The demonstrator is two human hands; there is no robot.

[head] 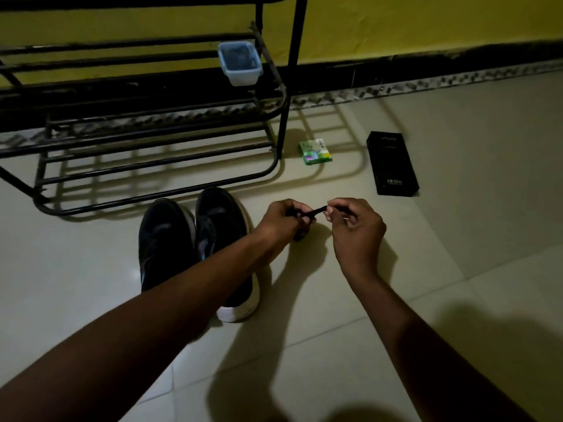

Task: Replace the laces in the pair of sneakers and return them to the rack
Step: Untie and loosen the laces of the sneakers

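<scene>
Two dark sneakers with white soles stand side by side on the tiled floor, the left sneaker (163, 242) and the right sneaker (224, 226), toes toward the rack. My left forearm crosses over the right one. A short stretch of black lace (316, 211) runs between my hands, just right of the sneakers. My left hand (281, 222) grips a bunched dark part of the lace. My right hand (356, 229) pinches the lace's other end between thumb and fingers. The black metal shoe rack (158, 166) stands behind the sneakers.
A clear plastic container (240, 63) sits on the rack's middle shelf at its right end. A small green box (315, 151) and a long black box (391, 164) lie on the floor to the right of the rack. A yellow wall runs behind.
</scene>
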